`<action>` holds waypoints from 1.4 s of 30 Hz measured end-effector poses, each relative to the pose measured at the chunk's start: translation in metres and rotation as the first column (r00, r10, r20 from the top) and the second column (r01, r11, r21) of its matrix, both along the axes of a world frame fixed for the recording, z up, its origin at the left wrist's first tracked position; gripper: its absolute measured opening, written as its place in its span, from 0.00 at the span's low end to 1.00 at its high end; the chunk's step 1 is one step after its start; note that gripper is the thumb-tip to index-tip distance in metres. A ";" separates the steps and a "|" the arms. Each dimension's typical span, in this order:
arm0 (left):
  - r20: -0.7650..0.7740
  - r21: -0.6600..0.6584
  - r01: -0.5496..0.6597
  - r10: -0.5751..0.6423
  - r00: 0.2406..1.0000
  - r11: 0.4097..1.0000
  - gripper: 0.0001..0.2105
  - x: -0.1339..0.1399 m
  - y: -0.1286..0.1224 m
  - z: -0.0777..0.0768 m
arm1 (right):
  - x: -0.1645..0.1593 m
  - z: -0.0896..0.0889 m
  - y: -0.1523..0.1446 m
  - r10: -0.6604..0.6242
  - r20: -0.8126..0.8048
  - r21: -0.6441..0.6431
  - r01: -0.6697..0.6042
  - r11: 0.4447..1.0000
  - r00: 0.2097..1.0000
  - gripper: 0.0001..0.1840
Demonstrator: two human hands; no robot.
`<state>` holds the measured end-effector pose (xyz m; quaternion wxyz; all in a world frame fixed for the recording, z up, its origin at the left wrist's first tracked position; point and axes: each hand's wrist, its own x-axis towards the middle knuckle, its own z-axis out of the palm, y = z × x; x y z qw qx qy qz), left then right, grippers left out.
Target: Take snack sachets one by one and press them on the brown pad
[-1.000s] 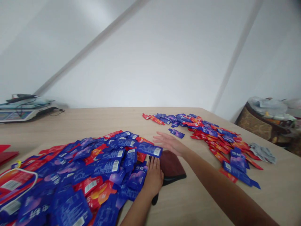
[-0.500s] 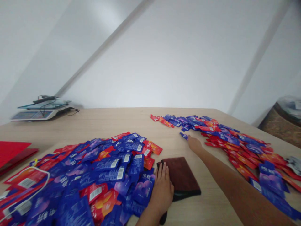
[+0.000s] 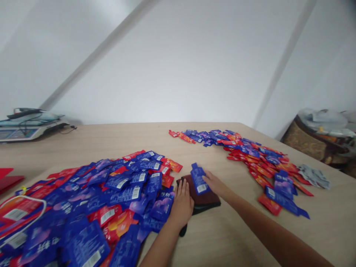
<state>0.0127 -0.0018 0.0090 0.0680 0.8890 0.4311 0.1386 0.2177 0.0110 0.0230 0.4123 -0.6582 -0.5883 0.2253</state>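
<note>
My right hand [image 3: 213, 182] pinches the edge of a blue sachet [image 3: 199, 181] with a narrow neck and a white barcode. The sachet is over a dark brown, black-edged cloth pad [image 3: 205, 199] on the table. My left hand [image 3: 182, 204] lies flat with its fingers stretched out, on the left edge of the pad. Just left of that hand spreads a large pile of blue and red sachets [image 3: 122, 194]. Under and below the left hand a dark strip of the pad shows in part.
A second heap of red and blue sachets [image 3: 250, 152] curves along the right side of the wooden table [image 3: 125, 135]. Grey gloves [image 3: 314, 176] lie by it. A scale [image 3: 27, 131] stands back left, near a red folder [image 3: 9, 181]. Beyond the right edge is a filled brown container [image 3: 303, 141].
My right hand has come back from near the far heap to the pad, bringing the blue sachet. My left hand stays on the pad. The view has turned a little to the right.
</note>
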 end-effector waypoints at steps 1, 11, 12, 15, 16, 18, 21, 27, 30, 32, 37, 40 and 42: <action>-0.002 0.007 -0.001 0.001 1.000 1.000 0.28 0.000 0.000 0.000 | -0.009 -0.004 -0.009 0.023 0.101 0.032 -0.026 0.999 0.995 0.25; -0.020 0.016 -0.002 0.003 1.000 1.000 0.28 0.000 0.000 -0.001 | -0.062 -0.016 0.000 0.115 0.677 0.018 -0.172 0.985 0.727 0.28; -0.019 0.021 -0.003 0.003 1.000 1.000 0.28 0.000 0.000 -0.001 | -0.062 -0.014 0.004 0.114 0.682 0.013 -0.168 0.986 0.723 0.28; -0.009 0.028 0.004 -0.004 1.000 1.000 0.28 0.000 0.001 -0.003 | -0.062 -0.010 0.001 0.123 0.690 -0.007 -0.163 0.987 0.714 0.27; -0.008 0.025 0.009 -0.009 1.000 1.000 0.28 0.000 0.001 -0.004 | -0.062 -0.009 -0.004 0.125 0.690 -0.013 -0.161 0.987 0.713 0.27; -0.004 0.018 0.012 -0.012 1.000 1.000 0.27 0.000 0.002 -0.005 | -0.063 -0.010 -0.021 0.137 0.691 -0.024 -0.166 0.986 0.710 0.28; 0.002 0.022 0.009 -0.009 1.000 1.000 0.27 -0.001 0.002 -0.006 | -0.062 -0.013 -0.054 0.174 0.689 -0.046 -0.197 0.979 0.704 0.30; 0.000 0.022 0.008 -0.008 1.000 1.000 0.27 0.000 0.001 -0.004 | -0.045 -0.004 -0.094 0.302 0.583 -0.104 -0.299 0.949 0.754 0.34; 0.017 0.024 0.012 -0.012 1.000 1.000 0.27 -0.001 0.002 -0.004 | -0.032 0.011 -0.082 0.235 0.341 -0.013 -0.246 0.969 0.910 0.33; 0.019 0.029 0.014 -0.014 1.000 0.999 0.27 -0.001 0.002 -0.004 | -0.024 0.016 -0.070 0.134 0.131 0.027 -0.138 0.990 0.982 0.31; 0.012 0.030 0.008 -0.008 1.000 1.000 0.27 -0.001 0.001 -0.003 | -0.028 -0.009 -0.063 0.027 0.330 0.130 -0.074 0.989 0.944 0.30; 0.003 0.020 0.002 -0.002 1.000 1.000 0.27 -0.001 0.000 -0.002 | -0.042 -0.029 -0.064 0.121 0.586 0.063 -0.193 0.979 0.801 0.28; -0.007 0.010 0.008 -0.008 1.000 1.000 0.28 -0.001 0.000 -0.001 | -0.049 -0.034 -0.055 0.144 0.656 0.029 -0.216 0.976 0.741 0.27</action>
